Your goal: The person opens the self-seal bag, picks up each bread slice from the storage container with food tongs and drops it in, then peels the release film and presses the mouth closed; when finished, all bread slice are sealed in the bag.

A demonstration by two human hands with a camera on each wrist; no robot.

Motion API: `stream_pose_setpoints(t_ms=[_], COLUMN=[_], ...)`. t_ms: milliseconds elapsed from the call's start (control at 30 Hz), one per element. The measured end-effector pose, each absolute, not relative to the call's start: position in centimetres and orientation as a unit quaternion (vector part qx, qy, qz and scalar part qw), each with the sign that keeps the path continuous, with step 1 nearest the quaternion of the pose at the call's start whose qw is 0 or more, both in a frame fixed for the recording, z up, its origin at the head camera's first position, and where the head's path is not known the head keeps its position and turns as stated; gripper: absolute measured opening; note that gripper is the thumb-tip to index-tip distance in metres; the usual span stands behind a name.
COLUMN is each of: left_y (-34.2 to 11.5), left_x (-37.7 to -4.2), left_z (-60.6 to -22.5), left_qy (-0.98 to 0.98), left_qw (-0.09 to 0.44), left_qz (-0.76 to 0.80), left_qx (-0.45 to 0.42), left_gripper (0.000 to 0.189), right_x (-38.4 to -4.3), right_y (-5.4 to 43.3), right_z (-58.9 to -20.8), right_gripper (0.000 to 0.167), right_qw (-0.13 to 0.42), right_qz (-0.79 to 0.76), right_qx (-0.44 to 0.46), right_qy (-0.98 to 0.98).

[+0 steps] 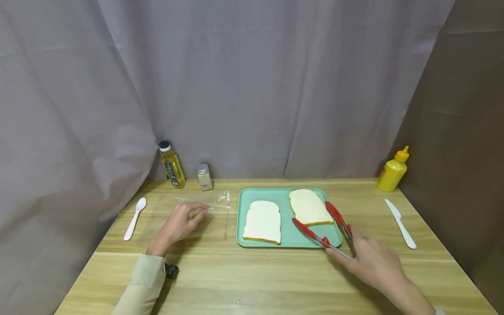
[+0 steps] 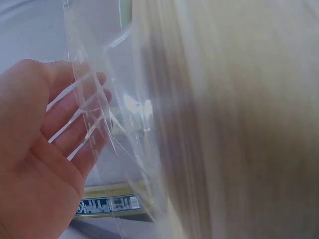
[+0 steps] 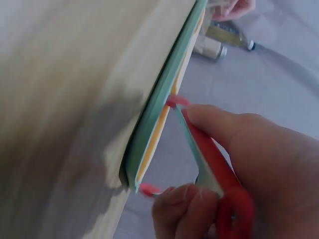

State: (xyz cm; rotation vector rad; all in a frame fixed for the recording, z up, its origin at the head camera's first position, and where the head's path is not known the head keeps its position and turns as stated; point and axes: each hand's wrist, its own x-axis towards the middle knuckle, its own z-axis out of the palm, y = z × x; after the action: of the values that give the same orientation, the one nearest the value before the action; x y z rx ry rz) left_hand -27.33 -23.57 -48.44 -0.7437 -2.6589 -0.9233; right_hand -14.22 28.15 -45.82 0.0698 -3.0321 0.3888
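My left hand pinches the edge of a clear plastic bag between thumb and fingertips, left of the green tray. In the left wrist view the raised bag film overlaps the fingers. On the tray lie two bread slices: a left slice standing straight, and a right slice turned at an angle. My right hand grips red-tipped tongs, with thumb on one arm and fingers round the other. The tong tips are spread wide at the near end of the right slice.
An oil bottle and a small shaker jar stand at the back left. A white spoon lies at the left. On the right are a white knife and a yellow squeeze bottle. Grey curtain hangs behind the table.
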Motion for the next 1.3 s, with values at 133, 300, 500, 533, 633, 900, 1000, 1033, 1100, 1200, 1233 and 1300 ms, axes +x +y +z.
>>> stream_pose_setpoints(t_ms=[133,300,500,533,633,900,1000,1033,1100,1200,1233,1300], left_y=[-23.5,-23.5,-23.7,-23.7,-23.7,-23.8,-23.8,-23.8,-23.8,-23.7,-23.7,-23.7], left_x=[-27.4,-27.2,-27.0,-27.0,-27.0,-27.2,-27.4,-27.4,-27.4,-27.4,-27.4,-27.4], left_z=[-48.1,-48.2,-48.3,-48.3,-48.3,-48.2,-48.3,-48.3,-48.4,-48.4,-48.4,-48.3], left_qy=[-0.909,-0.910,-0.911,-0.910,-0.909,-0.909,-0.908,-0.908,-0.907,-0.907,-0.907,-0.906], left_qw=[0.116,0.117,0.123,0.126,0.137,0.137,0.142,0.143,0.143,0.142,0.141,0.141], left_qz=[-0.308,-0.304,-0.300,-0.300,-0.301,-0.309,-0.307,-0.307,-0.307,-0.310,-0.311,-0.314], left_qx=[-0.256,-0.257,-0.255,-0.256,-0.256,-0.245,-0.249,-0.249,-0.249,-0.247,-0.245,-0.245], left_gripper=[0.020,0.019,0.021,0.021,0.021,0.020,0.020,0.020,0.020,0.021,0.021,0.021], right_x=[-14.3,-15.9,-18.7,-19.0,-19.6,-19.8,-19.9,-19.9,-19.9,-20.0,-20.0,-20.1], right_y=[27.9,29.0,30.3,30.4,30.1,28.8,28.5,28.5,28.5,28.7,28.9,29.3], right_z=[-45.6,-45.7,-45.8,-45.8,-45.9,-46.0,-46.0,-46.0,-46.2,-46.6,-46.7,-46.9], right_gripper=[0.116,0.109,0.107,0.107,0.110,0.111,0.109,0.109,0.107,0.104,0.102,0.097], right_qw=[0.025,0.015,0.020,0.023,0.032,0.036,0.036,0.038,0.043,0.051,0.054,0.058], right_qz=[0.128,0.169,0.203,0.202,0.185,0.156,0.158,0.159,0.163,0.177,0.184,0.199], right_qx=[0.015,0.050,0.091,0.091,0.084,0.058,0.054,0.054,0.056,0.064,0.068,0.074], right_qy=[-0.991,-0.984,-0.975,-0.975,-0.979,-0.985,-0.985,-0.985,-0.984,-0.981,-0.979,-0.975])
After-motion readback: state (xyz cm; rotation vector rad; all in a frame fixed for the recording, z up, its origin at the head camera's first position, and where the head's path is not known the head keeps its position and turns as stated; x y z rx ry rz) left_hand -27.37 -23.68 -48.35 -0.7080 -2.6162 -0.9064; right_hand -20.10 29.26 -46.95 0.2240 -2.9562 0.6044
